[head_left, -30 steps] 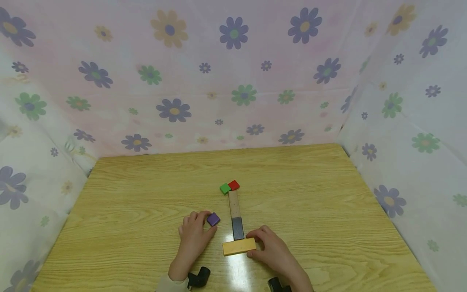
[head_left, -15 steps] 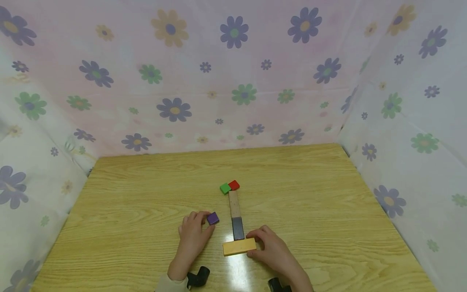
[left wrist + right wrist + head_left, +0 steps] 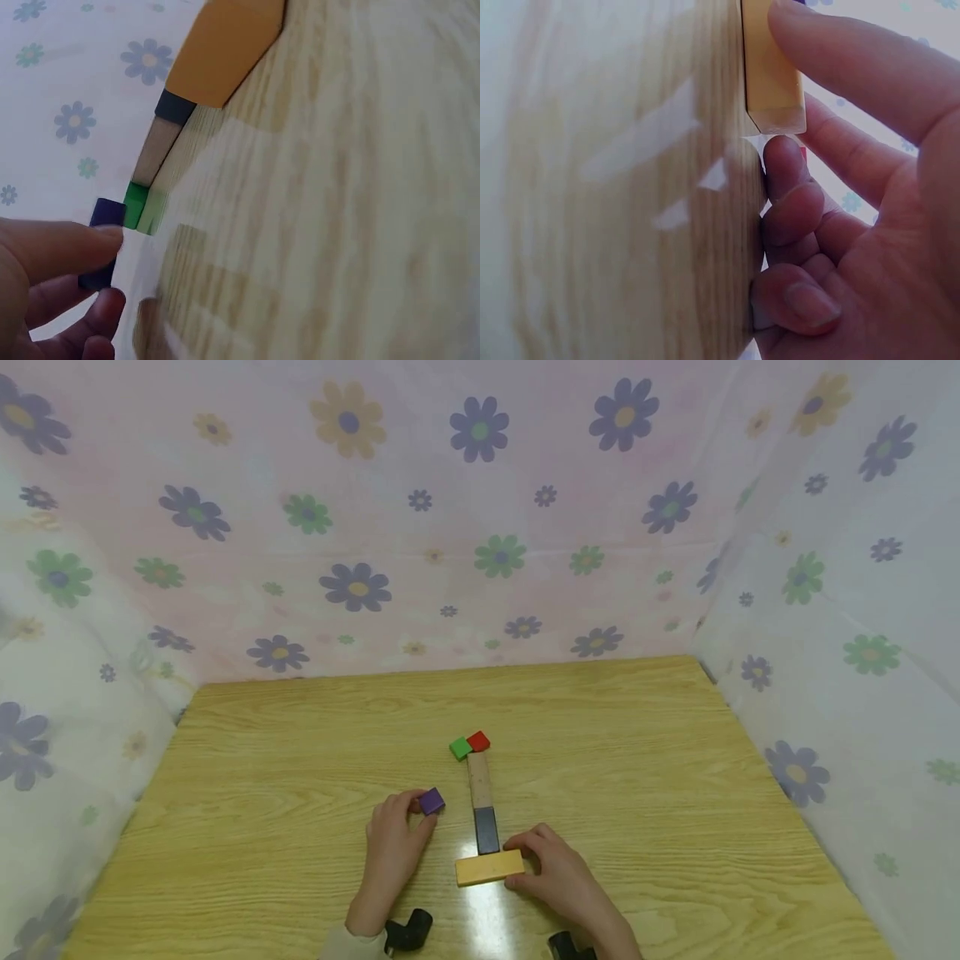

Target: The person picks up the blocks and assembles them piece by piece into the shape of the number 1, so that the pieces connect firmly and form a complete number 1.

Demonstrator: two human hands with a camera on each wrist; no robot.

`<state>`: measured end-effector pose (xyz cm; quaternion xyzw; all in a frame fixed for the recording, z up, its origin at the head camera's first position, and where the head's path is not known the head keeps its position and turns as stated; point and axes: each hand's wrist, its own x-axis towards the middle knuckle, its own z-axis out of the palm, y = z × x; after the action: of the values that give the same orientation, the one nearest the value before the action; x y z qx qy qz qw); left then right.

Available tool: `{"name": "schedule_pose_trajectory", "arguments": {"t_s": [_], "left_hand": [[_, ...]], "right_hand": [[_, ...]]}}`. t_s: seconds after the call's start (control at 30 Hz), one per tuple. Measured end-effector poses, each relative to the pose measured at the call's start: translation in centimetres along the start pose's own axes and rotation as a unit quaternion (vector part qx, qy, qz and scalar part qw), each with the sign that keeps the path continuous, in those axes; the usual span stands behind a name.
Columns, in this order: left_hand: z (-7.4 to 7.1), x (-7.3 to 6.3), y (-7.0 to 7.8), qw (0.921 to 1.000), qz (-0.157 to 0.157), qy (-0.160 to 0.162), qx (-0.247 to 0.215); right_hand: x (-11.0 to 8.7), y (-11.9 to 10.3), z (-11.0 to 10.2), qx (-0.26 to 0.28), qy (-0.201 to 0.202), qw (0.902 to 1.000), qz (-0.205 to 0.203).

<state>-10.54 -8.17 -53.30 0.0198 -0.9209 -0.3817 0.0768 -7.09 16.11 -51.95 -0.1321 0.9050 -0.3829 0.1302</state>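
My left hand (image 3: 395,839) pinches a small purple block (image 3: 431,802) between thumb and fingers, left of a row of blocks. In the left wrist view the purple block (image 3: 97,277) stands on edge in the fingers. My right hand (image 3: 558,872) grips the right end of a long yellow block (image 3: 489,867), thumb on the near side, as the right wrist view shows of the yellow block (image 3: 774,75). Beyond it a black block (image 3: 487,831) and a light wooden block (image 3: 479,781) run away in line. A green block (image 3: 461,748) and a red block (image 3: 478,742) lie at the far end.
The wood-grain table (image 3: 637,760) reaches back to a flower-printed cloth (image 3: 420,527), which also hangs at both sides. Black wrist-mounted pieces show at the bottom, one by the left wrist (image 3: 409,930) and one by the right (image 3: 570,946).
My left hand has carried the purple block slightly away from me and to the left. The right hand stays on the yellow block, and the row of blocks keeps its arrangement.
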Motion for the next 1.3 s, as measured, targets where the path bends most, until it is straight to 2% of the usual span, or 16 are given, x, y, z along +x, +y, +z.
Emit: {"name": "schedule_pose_trajectory", "arguments": {"t_s": [0.2,0.43,0.67,1.07,1.3], "left_hand": [[0.0,0.8,0.1,0.9997,-0.002,0.008,-0.023],[1.0,1.8,0.4,0.9992,0.023,0.034,-0.001],[1.5,2.7,0.8,0.9998,0.014,0.012,0.007],[1.8,4.0,1.4,0.9998,-0.007,0.009,0.017],[1.9,4.9,1.7,0.9995,-0.007,0.006,0.031]], "right_hand": [[0.3,-0.1,0.3,-0.006,0.003,1.0000,-0.005],[0.2,0.0,0.1,-0.008,-0.001,1.0000,0.002],[-0.1,0.1,-0.1,-0.001,-0.004,1.0000,0.007],[-0.1,0.0,-0.2,-0.004,0.001,1.0000,0.001],[0.0,-0.2,-0.2,-0.001,0.000,1.0000,0.003]]}}
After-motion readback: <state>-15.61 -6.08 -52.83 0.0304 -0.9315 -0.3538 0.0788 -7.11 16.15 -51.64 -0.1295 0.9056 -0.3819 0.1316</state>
